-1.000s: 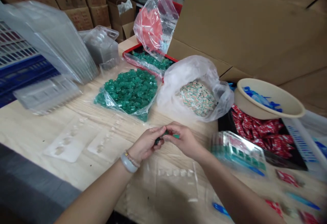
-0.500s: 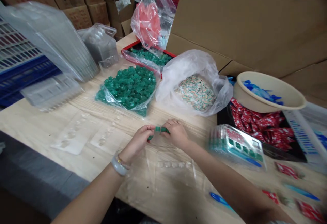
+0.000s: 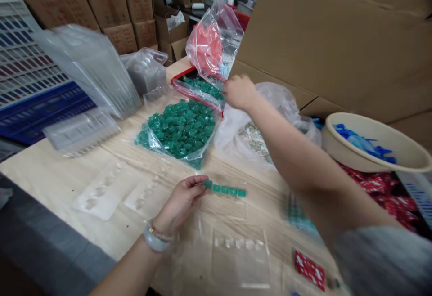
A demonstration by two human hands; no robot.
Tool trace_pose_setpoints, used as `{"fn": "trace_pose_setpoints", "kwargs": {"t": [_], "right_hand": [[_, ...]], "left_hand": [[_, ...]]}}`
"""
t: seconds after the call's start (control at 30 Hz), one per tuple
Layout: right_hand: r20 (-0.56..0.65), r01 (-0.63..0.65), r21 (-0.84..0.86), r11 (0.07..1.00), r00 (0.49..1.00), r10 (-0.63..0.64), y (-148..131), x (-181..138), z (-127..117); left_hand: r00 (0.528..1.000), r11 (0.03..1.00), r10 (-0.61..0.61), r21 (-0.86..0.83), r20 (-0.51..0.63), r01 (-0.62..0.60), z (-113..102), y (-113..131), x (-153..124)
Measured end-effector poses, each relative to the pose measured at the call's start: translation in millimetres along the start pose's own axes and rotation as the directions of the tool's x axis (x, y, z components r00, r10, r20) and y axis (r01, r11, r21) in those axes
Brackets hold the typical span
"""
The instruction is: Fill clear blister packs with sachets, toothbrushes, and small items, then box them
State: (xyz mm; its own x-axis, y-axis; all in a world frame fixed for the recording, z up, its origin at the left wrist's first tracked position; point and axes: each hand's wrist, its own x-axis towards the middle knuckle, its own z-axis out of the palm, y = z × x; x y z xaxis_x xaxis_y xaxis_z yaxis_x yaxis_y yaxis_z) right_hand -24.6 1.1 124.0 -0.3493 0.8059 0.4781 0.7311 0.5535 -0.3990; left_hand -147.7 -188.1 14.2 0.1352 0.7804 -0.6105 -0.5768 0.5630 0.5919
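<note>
My left hand (image 3: 182,199) pinches a small green plastic piece (image 3: 207,183) between thumb and fingers. That piece is at the left end of a row of small green squares (image 3: 228,190), which appear to sit in a clear plastic blister on the table. My right hand (image 3: 240,91) is stretched far forward, over the right edge of a red-rimmed tray (image 3: 178,85) holding green pieces. Its fingers are curled downward, and what they hold, if anything, is hidden. Below the right forearm, a white plastic bag (image 3: 225,129) of small printed pieces is partly covered.
An open bag of green pieces (image 3: 182,127) lies mid-table. Clear blister shells (image 3: 92,71) are stacked at left. Clear blisters (image 3: 241,260) lie in front. A beige basin (image 3: 337,141) of blue pieces and red patterned packets (image 3: 309,269) are at right. Cardboard (image 3: 320,39) stands behind.
My right hand has left the row of green pieces and moved forward to the red-rimmed tray. My left hand has stayed at the row, which is now uncovered. The view has shifted slightly.
</note>
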Motion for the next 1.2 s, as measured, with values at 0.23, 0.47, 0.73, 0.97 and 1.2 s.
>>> {"fn": "trace_pose_setpoints", "kwargs": {"t": [0.23, 0.47, 0.73, 0.97, 1.2], "right_hand": [[0.528, -0.236, 0.417, 0.877, 0.849, -0.023, -18.7, -161.4, -0.1], [0.601, -0.702, 0.674, 0.231, 0.703, 0.381, -4.7, -239.5, -34.0], [0.561, -0.674, 0.736, 0.069, 0.664, 0.495, -14.1, -319.3, -60.5], [0.303, -0.500, 0.300, 0.813, 0.858, 0.416, -7.9, -366.1, -75.9], [0.470, -0.156, 0.058, 0.986, 0.876, 0.111, 12.8, -358.5, -64.0]], "left_hand": [[0.992, 0.997, 0.050, 0.061, 0.114, -0.057, 13.4, 0.2, 9.0], [0.923, 0.870, 0.248, 0.352, 0.295, -0.346, 66.1, -50.2, 2.9], [0.899, 0.945, -0.117, 0.325, 0.422, -0.030, 77.0, -101.5, -41.0], [0.938, 0.734, -0.024, 0.643, 0.346, -0.218, 77.4, -134.5, -48.7], [0.748, -0.282, 0.150, 0.753, 0.647, -0.595, 49.4, -127.8, -47.8]]}}
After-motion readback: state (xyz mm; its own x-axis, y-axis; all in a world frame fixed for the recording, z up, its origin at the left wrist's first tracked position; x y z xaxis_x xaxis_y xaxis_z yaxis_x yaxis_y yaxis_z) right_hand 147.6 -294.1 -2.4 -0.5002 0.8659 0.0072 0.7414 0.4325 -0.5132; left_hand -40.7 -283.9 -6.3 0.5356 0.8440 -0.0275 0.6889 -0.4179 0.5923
